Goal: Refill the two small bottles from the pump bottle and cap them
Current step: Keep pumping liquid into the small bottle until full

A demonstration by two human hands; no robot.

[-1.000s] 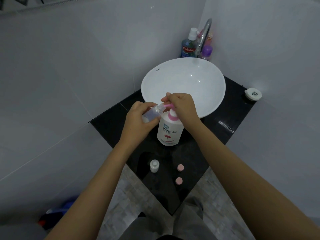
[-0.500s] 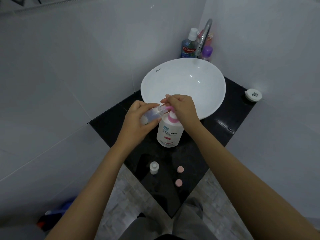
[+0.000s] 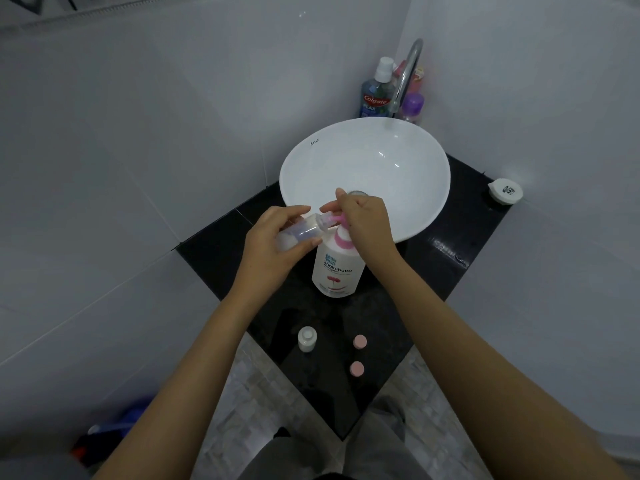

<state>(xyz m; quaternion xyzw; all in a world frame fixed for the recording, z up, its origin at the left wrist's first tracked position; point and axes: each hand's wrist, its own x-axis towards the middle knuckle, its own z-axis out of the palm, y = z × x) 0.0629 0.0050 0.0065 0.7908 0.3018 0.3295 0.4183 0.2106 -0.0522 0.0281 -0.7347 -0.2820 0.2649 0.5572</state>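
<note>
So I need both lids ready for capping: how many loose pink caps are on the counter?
2. One pink cap lies on the black counter in front of the pump bottle; the other pink cap lies just nearer the person. None seems hidden.

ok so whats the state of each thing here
left hand: holding small bottle
small bottle: uncapped, tilted, mouth at the pump spout
right hand: on the pump head
pump bottle: upright on counter
second small bottle: upright, uncapped
two pink caps: loose on counter
sink: empty
</note>
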